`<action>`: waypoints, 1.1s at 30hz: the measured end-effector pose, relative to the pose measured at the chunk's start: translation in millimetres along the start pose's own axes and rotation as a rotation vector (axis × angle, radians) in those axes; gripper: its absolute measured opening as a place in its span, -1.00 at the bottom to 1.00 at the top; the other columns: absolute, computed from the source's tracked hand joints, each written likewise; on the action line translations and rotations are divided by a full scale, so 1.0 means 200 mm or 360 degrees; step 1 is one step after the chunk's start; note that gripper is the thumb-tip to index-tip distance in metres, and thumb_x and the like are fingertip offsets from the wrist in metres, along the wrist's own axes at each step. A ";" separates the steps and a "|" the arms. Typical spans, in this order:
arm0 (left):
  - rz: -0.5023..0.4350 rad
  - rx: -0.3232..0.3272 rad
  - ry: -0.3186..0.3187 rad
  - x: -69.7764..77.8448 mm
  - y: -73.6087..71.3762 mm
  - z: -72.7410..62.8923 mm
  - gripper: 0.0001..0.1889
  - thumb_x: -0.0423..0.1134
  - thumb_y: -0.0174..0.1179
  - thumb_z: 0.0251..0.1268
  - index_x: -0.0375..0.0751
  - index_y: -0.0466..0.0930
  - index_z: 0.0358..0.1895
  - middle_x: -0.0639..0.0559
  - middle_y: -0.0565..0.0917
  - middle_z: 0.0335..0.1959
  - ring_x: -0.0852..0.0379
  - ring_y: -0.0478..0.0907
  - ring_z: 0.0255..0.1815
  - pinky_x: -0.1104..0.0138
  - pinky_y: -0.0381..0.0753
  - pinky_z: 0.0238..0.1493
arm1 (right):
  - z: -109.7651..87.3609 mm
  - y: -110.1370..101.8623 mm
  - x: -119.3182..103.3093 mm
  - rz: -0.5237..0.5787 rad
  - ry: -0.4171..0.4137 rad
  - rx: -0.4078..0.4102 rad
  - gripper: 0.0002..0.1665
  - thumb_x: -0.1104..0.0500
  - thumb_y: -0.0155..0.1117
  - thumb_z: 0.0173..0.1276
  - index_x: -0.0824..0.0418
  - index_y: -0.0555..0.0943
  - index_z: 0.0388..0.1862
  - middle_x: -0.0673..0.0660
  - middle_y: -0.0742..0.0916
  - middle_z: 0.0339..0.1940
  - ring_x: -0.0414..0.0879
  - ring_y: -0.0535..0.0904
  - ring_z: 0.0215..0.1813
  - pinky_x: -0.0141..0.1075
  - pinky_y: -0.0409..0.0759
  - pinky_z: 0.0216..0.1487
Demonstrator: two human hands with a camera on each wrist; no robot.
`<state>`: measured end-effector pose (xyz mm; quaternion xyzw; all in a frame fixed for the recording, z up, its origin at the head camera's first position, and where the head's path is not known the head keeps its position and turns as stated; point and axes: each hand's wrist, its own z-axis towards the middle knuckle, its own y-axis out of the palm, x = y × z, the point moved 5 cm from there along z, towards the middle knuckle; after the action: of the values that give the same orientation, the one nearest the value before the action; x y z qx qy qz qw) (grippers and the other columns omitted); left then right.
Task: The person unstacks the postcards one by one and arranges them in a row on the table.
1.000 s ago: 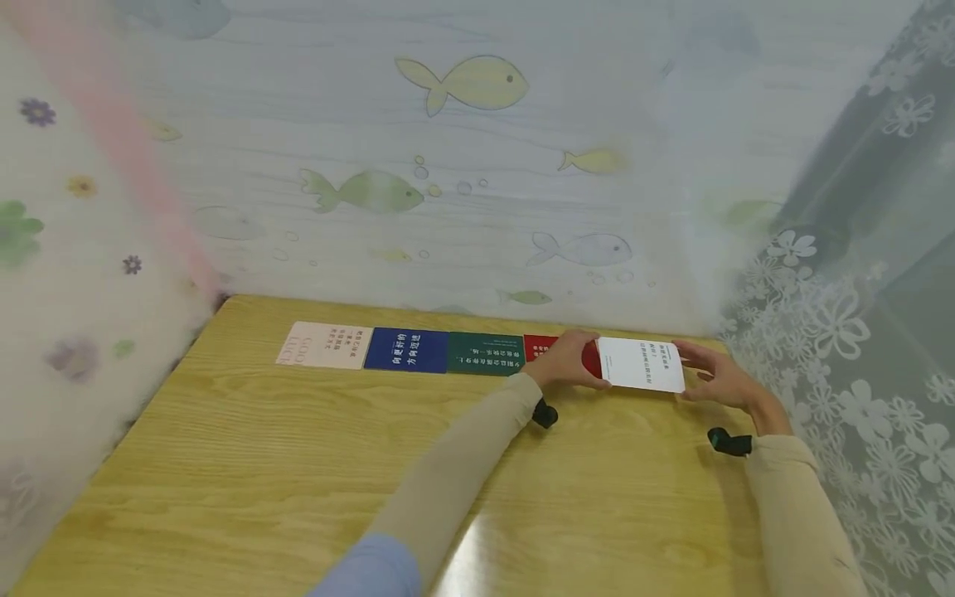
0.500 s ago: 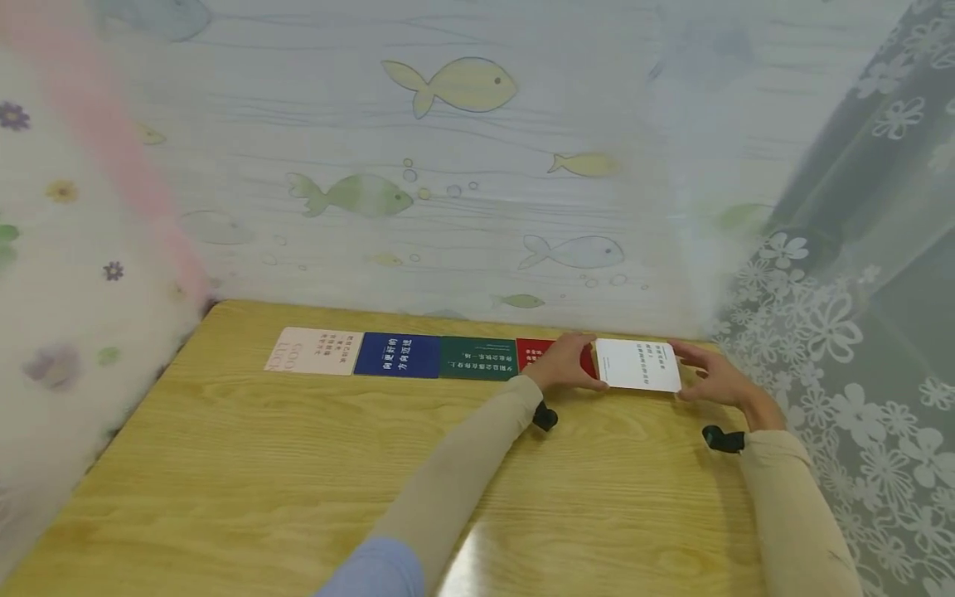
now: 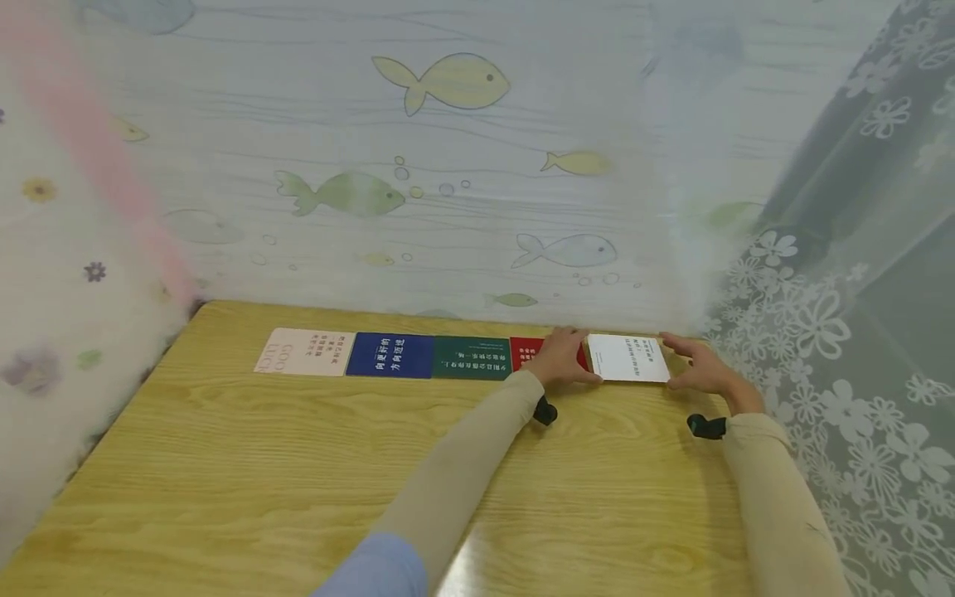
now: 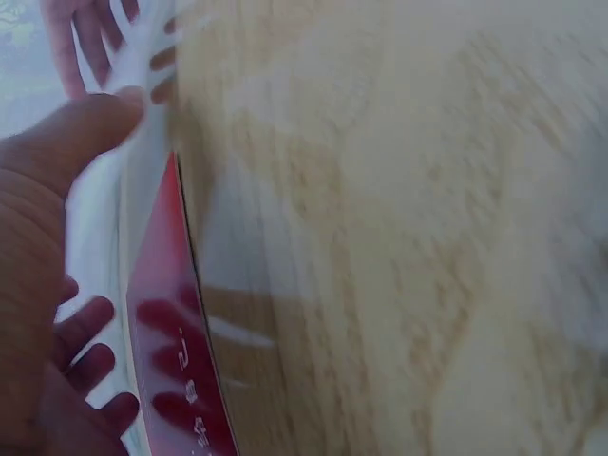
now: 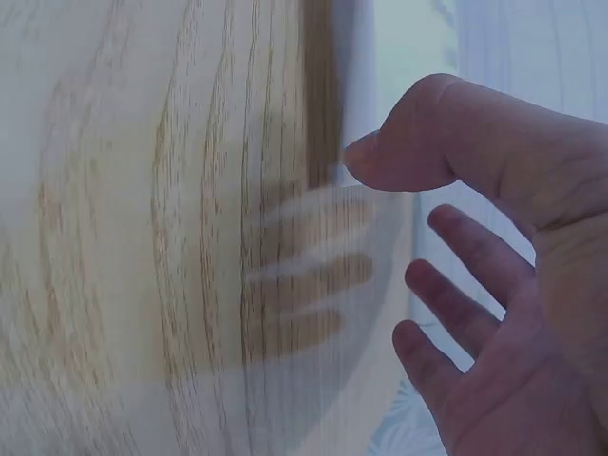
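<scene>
A white card (image 3: 629, 358) with dark printed characters lies at the right end of a row of cards along the table's back edge. My left hand (image 3: 559, 358) reaches over the red card (image 3: 524, 351) and holds the white card's left end, thumb at the near corner, fingers at the far one. The right hand (image 3: 705, 373) holds its right end the same way. In the left wrist view the red card (image 4: 180, 342) shows below the left thumb (image 4: 104, 128). The right wrist view shows the right thumb (image 5: 408, 152) and fingers spread apart; the white card is hard to make out there.
Left of the red card lie a green card (image 3: 470, 358), a blue card (image 3: 390, 355) and a pale pink card (image 3: 306, 352), edge to edge on the wooden table (image 3: 298, 481). Fish-patterned fabric (image 3: 448, 249) hangs behind. A flowered lace curtain (image 3: 836, 348) is at the right.
The white card has come down slightly and now lines up with the row, against the red card. Both hands moved with it; the whole view has shifted a little.
</scene>
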<state>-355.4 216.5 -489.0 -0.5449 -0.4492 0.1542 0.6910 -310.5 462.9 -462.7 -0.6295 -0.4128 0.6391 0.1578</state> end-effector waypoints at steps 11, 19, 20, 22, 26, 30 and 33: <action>-0.0097 -0.0036 -0.0007 -0.05 -0.05 -0.07 -0.05 0.20 0.25 0.35 -0.18 0.03 0.64 -0.06 0.21 0.62 -0.09 0.10 0.60 0.04 0.12 0.60 | -0.02 0.06 -0.02 -0.0052 0.0004 0.0228 -0.03 0.40 0.38 0.25 0.49 0.14 0.56 0.59 0.24 0.53 0.57 0.07 0.51 0.49 0.07 0.41; -0.0004 0.0008 0.0142 -0.08 -0.16 -0.26 -0.21 0.19 0.05 0.51 -0.10 0.06 0.64 -0.06 0.16 0.64 -0.13 0.01 0.64 -0.07 0.01 0.62 | -0.06 0.16 -0.13 -0.0040 0.0017 0.0395 -0.03 -0.02 0.34 0.46 0.31 0.10 0.64 0.45 0.26 0.58 0.48 0.06 0.56 0.47 0.13 0.39; 0.0016 0.0009 0.0138 -0.09 -0.16 -0.29 -0.21 0.20 0.03 0.52 -0.09 0.06 0.64 -0.07 0.15 0.64 -0.13 0.00 0.65 -0.07 0.00 0.62 | -0.05 0.19 -0.16 -0.0058 0.0028 0.0384 -0.01 -0.09 0.31 0.47 0.29 0.09 0.65 0.43 0.26 0.59 0.47 0.06 0.57 0.46 0.14 0.40; 0.0059 0.0012 0.0120 -0.12 -0.16 -0.34 -0.21 0.21 0.01 0.53 -0.05 0.04 0.65 -0.07 0.13 0.65 -0.12 -0.03 0.66 -0.08 -0.03 0.63 | -0.04 0.24 -0.22 -0.0100 0.0021 0.0367 -0.02 -0.15 0.24 0.50 0.28 0.08 0.65 0.42 0.24 0.60 0.45 0.02 0.59 0.44 0.10 0.44; 0.0131 0.0058 0.0062 -0.19 -0.20 -0.48 -0.22 0.21 -0.02 0.55 0.00 -0.01 0.66 -0.04 0.10 0.66 -0.13 -0.06 0.67 -0.09 -0.04 0.62 | 0.02 0.37 -0.37 -0.0270 -0.0055 0.0384 -0.09 -0.17 0.12 0.56 0.31 0.11 0.63 0.40 0.27 0.59 0.41 0.01 0.61 0.39 0.00 0.52; 0.0218 0.0141 0.0001 -0.25 -0.27 -0.65 -0.26 0.21 -0.08 0.58 0.04 -0.02 0.66 0.00 0.06 0.67 -0.12 -0.07 0.68 -0.13 -0.03 0.62 | 0.05 0.52 -0.50 -0.0450 -0.0089 0.0408 -0.10 -0.17 0.04 0.59 0.32 0.08 0.64 0.39 0.25 0.61 0.37 -0.03 0.64 0.32 -0.13 0.58; 0.0312 0.0199 -0.0048 -0.30 -0.30 -0.77 -0.27 0.22 -0.11 0.59 0.05 -0.02 0.66 0.01 0.06 0.67 -0.10 -0.08 0.68 -0.14 -0.02 0.61 | 0.06 0.63 -0.58 -0.0498 -0.0062 0.0407 -0.08 -0.18 0.00 0.60 0.32 0.01 0.66 0.37 0.16 0.65 0.36 -0.11 0.66 0.29 -0.22 0.60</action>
<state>-283.7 58.2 -462.6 -0.5396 -0.3937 0.2569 0.6984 -264.5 299.0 -477.4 -0.5200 -0.4241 0.6660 0.3258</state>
